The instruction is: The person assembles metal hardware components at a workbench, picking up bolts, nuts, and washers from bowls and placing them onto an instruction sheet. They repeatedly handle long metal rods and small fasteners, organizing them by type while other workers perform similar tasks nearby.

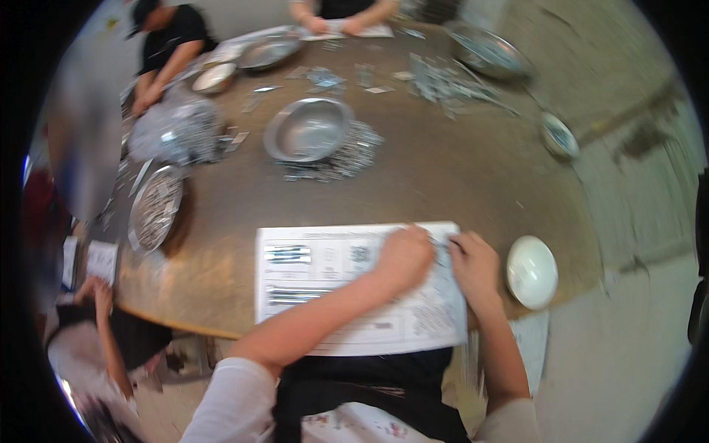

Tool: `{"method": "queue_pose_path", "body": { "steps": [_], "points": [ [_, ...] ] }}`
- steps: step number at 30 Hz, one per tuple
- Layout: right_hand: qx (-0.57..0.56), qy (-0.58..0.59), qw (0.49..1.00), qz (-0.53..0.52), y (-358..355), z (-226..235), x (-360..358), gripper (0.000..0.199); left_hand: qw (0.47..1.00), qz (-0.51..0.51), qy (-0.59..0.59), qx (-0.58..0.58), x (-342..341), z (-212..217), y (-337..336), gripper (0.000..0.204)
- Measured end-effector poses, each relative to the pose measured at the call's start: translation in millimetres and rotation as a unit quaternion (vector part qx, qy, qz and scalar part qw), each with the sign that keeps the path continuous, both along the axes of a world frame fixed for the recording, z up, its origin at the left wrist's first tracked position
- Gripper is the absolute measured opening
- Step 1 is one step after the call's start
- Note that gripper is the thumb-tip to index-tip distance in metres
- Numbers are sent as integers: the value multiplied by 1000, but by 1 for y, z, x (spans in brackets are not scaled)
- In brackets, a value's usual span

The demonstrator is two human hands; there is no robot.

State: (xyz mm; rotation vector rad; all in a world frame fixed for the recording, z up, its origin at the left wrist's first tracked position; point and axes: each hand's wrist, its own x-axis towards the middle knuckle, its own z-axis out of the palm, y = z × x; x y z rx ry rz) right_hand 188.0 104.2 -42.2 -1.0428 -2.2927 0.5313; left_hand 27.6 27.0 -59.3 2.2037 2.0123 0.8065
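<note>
A white printed sheet (pixel 332 332) lies at the table's near edge in front of me, marked off into boxes. Shiny metal strips (pixel 288 255) show in its upper left box, and longer dark-and-silver strips (pixel 299 294) in the box below; whether these are real parts or printed pictures is too blurred to tell. My left hand (pixel 406 258) is closed over the sheet's upper right part. Close beside it, my right hand (pixel 476 267) curls at the sheet's right edge, fingers bent together. Whatever either hand grips is too small or hidden. Small grey pieces or markings (pixel 436 314) appear below the hands.
A white bowl (pixel 532 272) stands right of my right hand. Beyond the sheet, a steel bowl (pixel 310 129) rests beside piled small metal parts (pixel 353 151). Left are a parts-filled steel dish (pixel 157 209) and a plastic bag (pixel 177 129). Other people sit around the table.
</note>
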Motion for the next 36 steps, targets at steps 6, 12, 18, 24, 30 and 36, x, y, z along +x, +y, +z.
{"method": "queue_pose_path", "body": {
  "steps": [6, 12, 18, 24, 30, 36],
  "points": [
    [-81, 3, 997, -11, -15, 14, 20, 40, 994, 12, -103, 24, -27, 24, -18, 13],
    [-79, -27, 995, 56, -15, 19, 9, 44, 960, 216, -168, 62, -138, 36, -120, 15],
    [-60, -43, 997, 31, -8, 16, 6, 38, 923, 314, -194, 112, -214, 37, -194, 11],
    [-14, 32, 999, 6, -20, 9, 17, 36, 858, 440, -116, 237, -292, 56, -257, 13],
    [-46, 135, 989, -46, -34, -20, 31, 29, 836, 548, -10, 30, -406, 41, -300, 24],
    [-59, 162, 984, -50, -47, -3, 30, 22, 847, 510, -1, -148, -424, 44, -262, 21]
  ]
}}
